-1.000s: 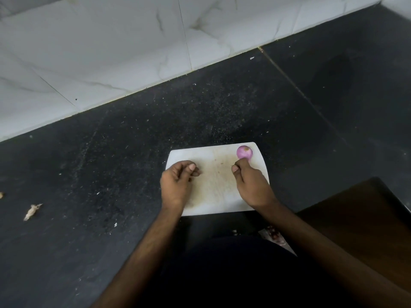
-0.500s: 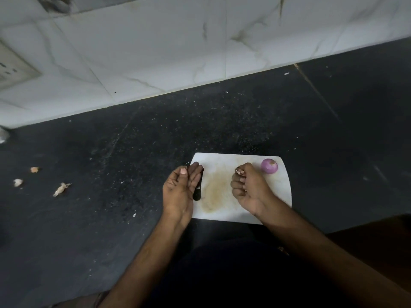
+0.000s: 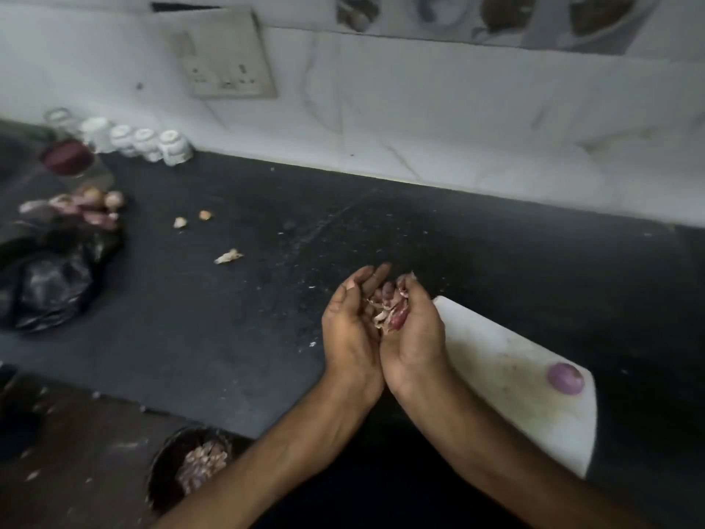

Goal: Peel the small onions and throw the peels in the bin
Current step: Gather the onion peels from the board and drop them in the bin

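Cupping a small heap of pink and papery onion peels (image 3: 389, 311) between them, the left hand (image 3: 353, 330) and right hand (image 3: 414, 334) are now pressing together heel to heel above the speckled black stone countertop (image 3: 236, 318), where half a second ago they were resting apart on the white rectangular plastic cutting board (image 3: 507, 379). Fingers on both are curling loosely upward around the peels. The peeled purple small onion (image 3: 565, 378) is sitting on the board at 4 o'clock from the hands, near its right edge. Open counter is stretching from 9 to 12 o'clock. Lying at 10 o'clock are three pale peel scraps (image 3: 228, 256), with unpeeled small onions (image 3: 99, 208) and a crumpled black plastic bag (image 3: 49, 284) farther left. Below the counter edge at 7 o'clock, a round dark bin (image 3: 164, 463) is holding peels.
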Tool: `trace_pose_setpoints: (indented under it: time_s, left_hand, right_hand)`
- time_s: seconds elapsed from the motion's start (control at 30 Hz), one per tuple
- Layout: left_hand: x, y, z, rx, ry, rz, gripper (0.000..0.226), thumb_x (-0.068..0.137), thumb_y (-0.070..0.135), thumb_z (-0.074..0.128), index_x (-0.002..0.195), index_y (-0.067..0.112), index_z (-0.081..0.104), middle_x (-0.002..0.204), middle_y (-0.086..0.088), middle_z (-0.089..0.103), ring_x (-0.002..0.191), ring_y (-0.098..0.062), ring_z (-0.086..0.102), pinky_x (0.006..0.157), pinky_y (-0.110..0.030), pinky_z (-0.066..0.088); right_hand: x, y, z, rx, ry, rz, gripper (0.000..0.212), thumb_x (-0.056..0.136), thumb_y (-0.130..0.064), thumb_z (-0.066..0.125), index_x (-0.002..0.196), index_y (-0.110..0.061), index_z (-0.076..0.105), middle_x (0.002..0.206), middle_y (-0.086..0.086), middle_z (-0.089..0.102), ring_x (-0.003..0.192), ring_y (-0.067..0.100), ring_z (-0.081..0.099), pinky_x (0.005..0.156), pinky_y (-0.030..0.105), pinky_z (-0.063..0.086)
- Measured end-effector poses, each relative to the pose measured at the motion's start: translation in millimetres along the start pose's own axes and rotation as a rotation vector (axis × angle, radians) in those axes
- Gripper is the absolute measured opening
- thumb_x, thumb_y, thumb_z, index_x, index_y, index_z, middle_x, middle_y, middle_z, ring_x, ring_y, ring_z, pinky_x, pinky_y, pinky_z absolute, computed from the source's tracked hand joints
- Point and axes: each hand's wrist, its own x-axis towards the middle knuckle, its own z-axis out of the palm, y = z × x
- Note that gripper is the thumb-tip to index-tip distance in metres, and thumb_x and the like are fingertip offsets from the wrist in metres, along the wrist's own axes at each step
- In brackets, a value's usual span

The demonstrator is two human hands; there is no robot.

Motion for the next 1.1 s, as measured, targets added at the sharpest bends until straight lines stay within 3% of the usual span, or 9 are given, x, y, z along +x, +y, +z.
trace_pose_setpoints:
  time_s: [0.13,0.33,0.5,0.63,0.7,0.8,0.97,1.03,1.1]
  left_hand:
    - [-5,46,-27,-0.240,0.052,0.055,0.035,0.105,0.015,0.034,0.113,-0.001,0.064,0.118,-0.023,0.071,0.110,-0.035,0.067,0.102,-0.046,0.051]
    - [-31,92,-76,-0.355,0.135,0.252,0.033,0.099,0.016,0.042,0.109,-0.002,0.068,0.124,-0.020,0.069,0.102,-0.028,0.071,0.087,-0.036,0.059]
    - [-70,94,-112,-0.453,0.262,0.393,0.035,0.100,0.020,0.043,0.110,-0.002,0.068,0.123,-0.018,0.067,0.107,-0.025,0.067,0.097,-0.032,0.054]
    - [-105,93,-150,-0.506,0.389,0.515,0.038,0.102,0.023,0.042,0.119,-0.002,0.066,0.111,-0.014,0.072,0.097,-0.021,0.071,0.091,-0.030,0.057]
    - [-121,93,-171,-0.507,0.470,0.562,0.043,0.104,0.025,0.040,0.128,-0.004,0.062,0.107,-0.012,0.073,0.097,-0.023,0.070,0.098,-0.035,0.052]
    - [-132,88,-201,-0.531,0.563,0.597,0.048,0.106,0.032,0.037,0.135,-0.002,0.057,0.106,-0.012,0.075,0.104,-0.026,0.068,0.108,-0.040,0.047]
    - [-125,86,-261,-0.622,0.743,0.571,0.055,0.106,0.042,0.037,0.130,-0.002,0.061,0.111,-0.017,0.070,0.103,-0.030,0.068,0.094,-0.039,0.056]
    - [-118,89,-287,-0.656,0.821,0.548,0.059,0.106,0.044,0.036,0.133,-0.004,0.058,0.119,-0.022,0.069,0.110,-0.035,0.066,0.100,-0.044,0.054]
    - [-109,93,-316,-0.695,0.882,0.525,0.060,0.106,0.044,0.035,0.133,-0.004,0.060,0.131,-0.025,0.064,0.121,-0.039,0.063,0.108,-0.048,0.047]
  right_hand:
    - [-14,54,22,-0.149,-0.177,0.012,0.025,0.102,-0.010,0.053,0.080,-0.011,0.066,0.083,0.006,0.073,0.080,0.019,0.075,0.073,0.036,0.059]
    - [-40,118,26,-0.457,-0.326,0.056,0.021,0.098,0.002,0.048,0.096,-0.003,0.068,0.094,0.017,0.072,0.094,0.031,0.073,0.083,0.044,0.059]
    - [-64,151,1,-0.672,-0.407,0.111,0.031,0.091,0.008,0.041,0.099,0.000,0.070,0.108,0.026,0.074,0.106,0.042,0.072,0.100,0.058,0.055]
    - [-93,179,-21,-0.819,-0.447,0.211,0.036,0.092,0.013,0.035,0.107,0.008,0.066,0.109,0.026,0.074,0.105,0.039,0.073,0.100,0.053,0.057]
    - [-106,196,-30,-0.863,-0.470,0.292,0.033,0.094,0.010,0.035,0.109,0.012,0.065,0.109,0.027,0.075,0.104,0.039,0.074,0.099,0.050,0.058]
    - [-110,220,-47,-0.932,-0.447,0.411,0.031,0.098,0.003,0.041,0.111,0.010,0.068,0.111,0.027,0.075,0.107,0.040,0.073,0.098,0.047,0.060]
    - [-99,272,-76,-0.936,-0.282,0.653,0.031,0.092,-0.020,0.053,0.103,-0.001,0.075,0.119,0.028,0.073,0.114,0.043,0.071,0.108,0.055,0.051]
    - [-90,300,-87,-0.950,-0.209,0.726,0.027,0.091,-0.022,0.055,0.095,-0.007,0.077,0.119,0.028,0.073,0.112,0.043,0.071,0.106,0.052,0.053]
    - [-83,332,-96,-0.984,-0.170,0.751,0.031,0.084,-0.020,0.061,0.106,-0.002,0.076,0.122,0.030,0.071,0.112,0.043,0.071,0.106,0.053,0.053]
